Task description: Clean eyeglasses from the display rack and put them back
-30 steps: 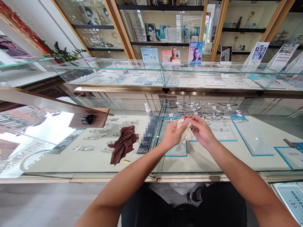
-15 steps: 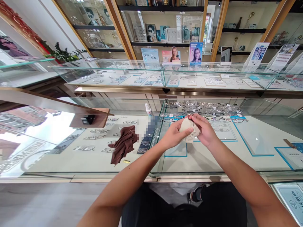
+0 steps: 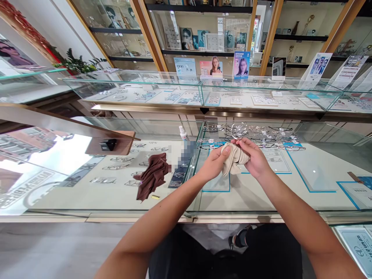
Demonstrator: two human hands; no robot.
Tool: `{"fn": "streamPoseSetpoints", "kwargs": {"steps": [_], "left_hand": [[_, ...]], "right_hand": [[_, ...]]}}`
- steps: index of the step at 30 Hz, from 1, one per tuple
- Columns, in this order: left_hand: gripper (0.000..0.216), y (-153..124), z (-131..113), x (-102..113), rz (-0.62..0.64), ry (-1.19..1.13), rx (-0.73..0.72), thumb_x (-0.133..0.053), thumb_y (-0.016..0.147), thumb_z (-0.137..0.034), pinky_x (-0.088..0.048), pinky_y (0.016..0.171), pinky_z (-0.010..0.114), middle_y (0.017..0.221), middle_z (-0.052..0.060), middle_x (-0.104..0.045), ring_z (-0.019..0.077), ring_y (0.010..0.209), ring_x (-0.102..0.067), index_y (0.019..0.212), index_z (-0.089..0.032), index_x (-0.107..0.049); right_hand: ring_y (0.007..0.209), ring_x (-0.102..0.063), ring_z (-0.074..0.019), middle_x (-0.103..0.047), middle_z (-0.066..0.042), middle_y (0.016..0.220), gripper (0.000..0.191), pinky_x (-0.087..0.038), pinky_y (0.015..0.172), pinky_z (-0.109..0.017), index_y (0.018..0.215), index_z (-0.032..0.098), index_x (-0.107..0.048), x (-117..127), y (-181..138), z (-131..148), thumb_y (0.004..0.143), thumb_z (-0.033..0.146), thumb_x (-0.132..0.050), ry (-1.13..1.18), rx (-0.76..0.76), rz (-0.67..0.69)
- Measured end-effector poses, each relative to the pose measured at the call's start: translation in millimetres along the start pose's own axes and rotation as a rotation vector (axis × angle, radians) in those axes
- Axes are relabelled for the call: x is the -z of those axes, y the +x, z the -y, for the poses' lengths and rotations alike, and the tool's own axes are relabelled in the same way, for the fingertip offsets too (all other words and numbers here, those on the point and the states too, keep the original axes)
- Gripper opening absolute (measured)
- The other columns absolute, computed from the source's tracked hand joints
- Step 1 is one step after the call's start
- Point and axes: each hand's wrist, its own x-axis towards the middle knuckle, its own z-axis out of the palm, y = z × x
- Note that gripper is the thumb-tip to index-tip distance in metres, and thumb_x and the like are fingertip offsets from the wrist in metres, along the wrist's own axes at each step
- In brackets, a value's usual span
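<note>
Glass fills the view: we look down on a glass counter [image 3: 261,197] in an eyewear shop. Just above the counter's middle seam, our two hands hold a beige cloth [image 3: 234,162] in the air.

Our left hand [image 3: 213,164] is curled closed on the cloth's left side, with the thumb pinching from on top. Our right hand [image 3: 255,159] is closed on the other side, and its fingertips meet the left thumb at the cloth's upper edge. We judge that both hands grip this way to work the fabric around something small. A thin rim [image 3: 238,131] seems to rise above the cloth, but we cannot tell it apart from the rows of glasses [image 3: 270,137] on display inside the counter's far end.

A brown cloth [image 3: 152,176] lies crumpled on the counter's left pane. A spray bottle [image 3: 183,133] stands at the counter's far edge beside the seam. Both are within easy reach, probably set aside there.

Half a second ago the beige cloth was a tight wad, mostly covered by the right hand. Now it hangs looser, and a fold droops below our fingers. The hands have stayed over the same part of the counter.
</note>
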Motion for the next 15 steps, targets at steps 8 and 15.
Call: {"fn": "streamPoseSetpoints", "kwargs": {"steps": [8,15], "left_hand": [[0.072,12.3,11.1,20.6,-0.177,-0.147,0.026,-0.064,0.080,-0.088,-0.053,0.071,0.027,0.072,0.002,-0.068,0.0183,0.079,-0.067,0.087,-0.017,-0.071],[0.072,14.7,5.8,23.7,-0.107,-0.183,-0.004,-0.060,0.083,-0.088,-0.055,0.072,0.031,0.076,0.006,-0.072,0.0217,0.082,-0.071,0.087,-0.017,-0.072]], "right_hand": [[0.118,-0.060,-0.0244,-0.072,-0.004,0.114,0.030,-0.048,0.096,-0.034,0.070,0.026,-0.076,10.3,3.9,12.2,0.070,0.052,-0.092,-0.214,0.133,0.047],[0.099,-0.058,-0.0220,-0.061,-0.002,0.091,0.026,-0.046,0.099,-0.038,0.073,0.026,-0.078,9.5,1.4,1.7,0.077,0.051,-0.085,-0.450,0.116,0.149]]}}
